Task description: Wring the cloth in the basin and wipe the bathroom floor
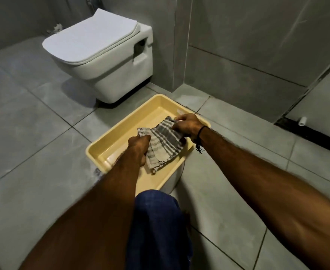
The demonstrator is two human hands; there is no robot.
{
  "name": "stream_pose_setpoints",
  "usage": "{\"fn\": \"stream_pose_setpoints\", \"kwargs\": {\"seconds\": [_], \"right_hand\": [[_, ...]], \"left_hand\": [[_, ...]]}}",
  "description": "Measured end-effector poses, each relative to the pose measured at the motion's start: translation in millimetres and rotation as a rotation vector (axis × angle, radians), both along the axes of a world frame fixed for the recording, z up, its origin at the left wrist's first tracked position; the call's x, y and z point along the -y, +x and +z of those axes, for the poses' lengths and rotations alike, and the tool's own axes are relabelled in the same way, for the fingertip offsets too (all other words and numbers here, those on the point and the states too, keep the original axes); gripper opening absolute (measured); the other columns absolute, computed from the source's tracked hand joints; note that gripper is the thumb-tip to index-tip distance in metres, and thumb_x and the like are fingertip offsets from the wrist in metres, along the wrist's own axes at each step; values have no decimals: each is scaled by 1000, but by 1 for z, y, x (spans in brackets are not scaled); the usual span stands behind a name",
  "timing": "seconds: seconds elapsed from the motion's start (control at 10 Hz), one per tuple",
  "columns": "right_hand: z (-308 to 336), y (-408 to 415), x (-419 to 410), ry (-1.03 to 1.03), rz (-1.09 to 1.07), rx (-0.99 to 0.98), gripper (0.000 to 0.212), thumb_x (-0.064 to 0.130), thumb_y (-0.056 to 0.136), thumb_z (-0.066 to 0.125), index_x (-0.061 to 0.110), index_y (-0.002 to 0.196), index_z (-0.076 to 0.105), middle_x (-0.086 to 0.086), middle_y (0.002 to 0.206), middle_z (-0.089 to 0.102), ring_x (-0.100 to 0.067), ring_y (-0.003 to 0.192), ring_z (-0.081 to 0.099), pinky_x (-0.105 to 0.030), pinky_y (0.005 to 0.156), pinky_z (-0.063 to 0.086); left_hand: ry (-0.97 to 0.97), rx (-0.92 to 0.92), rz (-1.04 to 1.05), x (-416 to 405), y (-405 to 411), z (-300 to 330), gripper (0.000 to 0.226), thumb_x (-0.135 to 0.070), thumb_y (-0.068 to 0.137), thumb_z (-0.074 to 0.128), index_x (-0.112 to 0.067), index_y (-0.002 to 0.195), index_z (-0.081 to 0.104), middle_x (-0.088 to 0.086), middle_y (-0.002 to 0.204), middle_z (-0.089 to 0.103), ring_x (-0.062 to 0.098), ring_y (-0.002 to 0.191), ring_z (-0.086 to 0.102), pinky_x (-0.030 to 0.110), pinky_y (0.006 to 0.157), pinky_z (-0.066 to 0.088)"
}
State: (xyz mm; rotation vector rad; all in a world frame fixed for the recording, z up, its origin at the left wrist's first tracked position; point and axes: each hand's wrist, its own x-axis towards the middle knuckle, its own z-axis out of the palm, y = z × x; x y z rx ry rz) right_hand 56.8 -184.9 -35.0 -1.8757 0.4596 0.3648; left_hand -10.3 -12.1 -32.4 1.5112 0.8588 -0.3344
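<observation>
A shallow yellow rectangular basin stands on the grey tiled bathroom floor. A grey-and-white checked cloth hangs over the basin, stretched between both hands. My left hand grips its left end. My right hand, with a dark band at the wrist, pinches its far right corner. The cloth's lower edge droops toward the basin's near rim.
A white wall-hung toilet with closed lid stands just beyond the basin. Grey tiled walls rise at the right, with a dark floor drain channel along them. My blue-clad knee is right in front of the basin.
</observation>
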Motion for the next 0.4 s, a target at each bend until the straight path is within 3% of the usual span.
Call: {"fn": "stream_pose_setpoints", "kwargs": {"seconds": [0.1,0.2,0.3,0.4], "right_hand": [[-18,10,-12,-68,61,4,23,5,72,85,19,83,71,-9,110,74,-25,102,70,-41,90,61],[-39,23,-16,-87,63,38,25,-5,80,73,20,82,71,-4,98,74,-20,90,68,-28,72,62],[-43,26,-10,-51,44,52,25,-9,85,64,11,97,74,-5,87,75,-15,74,67,-15,52,55],[-37,23,6,-8,-3,119,23,-1,83,67,8,102,74,-10,86,79,-17,76,74,-22,63,60]], "left_hand": [[25,-14,17,-11,-1,-12,24,-13,94,64,-2,115,65,9,91,74,18,63,66,30,56,56],[108,-75,-19,-25,7,-32,24,-11,93,64,-4,116,63,15,93,74,30,78,73,43,60,61],[264,-122,-105,-29,12,-36,31,-12,85,71,-4,114,62,19,106,72,36,89,73,46,62,63],[610,-102,-229,-21,16,-31,49,-19,77,72,-2,119,55,20,124,60,39,104,66,45,82,59]]}}
